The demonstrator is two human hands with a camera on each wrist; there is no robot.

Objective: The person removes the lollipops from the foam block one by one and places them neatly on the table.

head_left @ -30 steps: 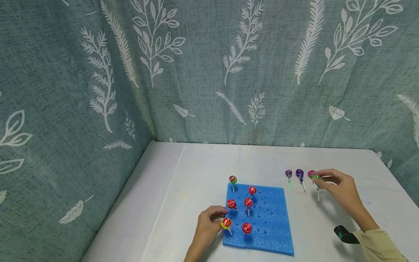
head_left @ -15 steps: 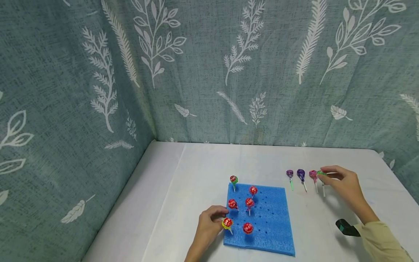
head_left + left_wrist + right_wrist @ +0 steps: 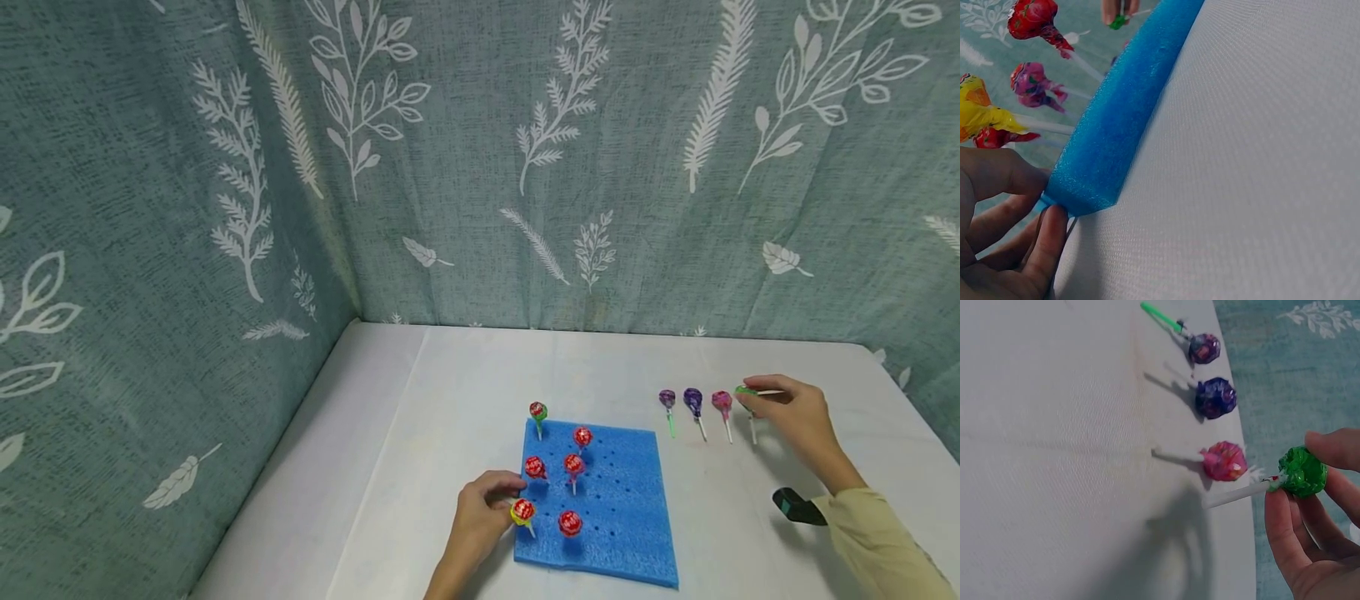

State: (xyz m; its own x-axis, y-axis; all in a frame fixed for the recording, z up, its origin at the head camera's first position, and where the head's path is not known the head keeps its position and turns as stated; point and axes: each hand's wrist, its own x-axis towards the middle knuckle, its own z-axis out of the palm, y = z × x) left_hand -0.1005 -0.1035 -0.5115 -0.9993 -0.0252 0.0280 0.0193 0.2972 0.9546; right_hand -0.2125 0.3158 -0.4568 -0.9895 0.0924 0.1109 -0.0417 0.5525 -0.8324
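My right hand (image 3: 798, 417) pinches a green-wrapped lollipop (image 3: 1305, 478) by its head, its white stick pointing away from the palm. To the left of it a pink lollipop (image 3: 722, 402), a dark purple lollipop (image 3: 693, 400) and a smaller purple lollipop (image 3: 667, 398) with a green stick lie in a row. My left hand (image 3: 478, 512) grips the left edge of a blue foam board (image 3: 633, 508), thumb and fingers pinching a corner in the left wrist view. Several lollipops stand in the board's left part, among them a yellow lollipop (image 3: 979, 109) beside that hand.
Rows of small holes dot the board's middle and right. A white table (image 3: 420, 433) bears everything. Grey-green curtains (image 3: 465, 167) with white leaf prints rise along its back and left. A dark wrist device (image 3: 798, 507) sits by the right sleeve.
My right hand has moved slightly right and back with the green lollipop, away from the pink one, which now shows whole. The left hand stays at the board's edge.
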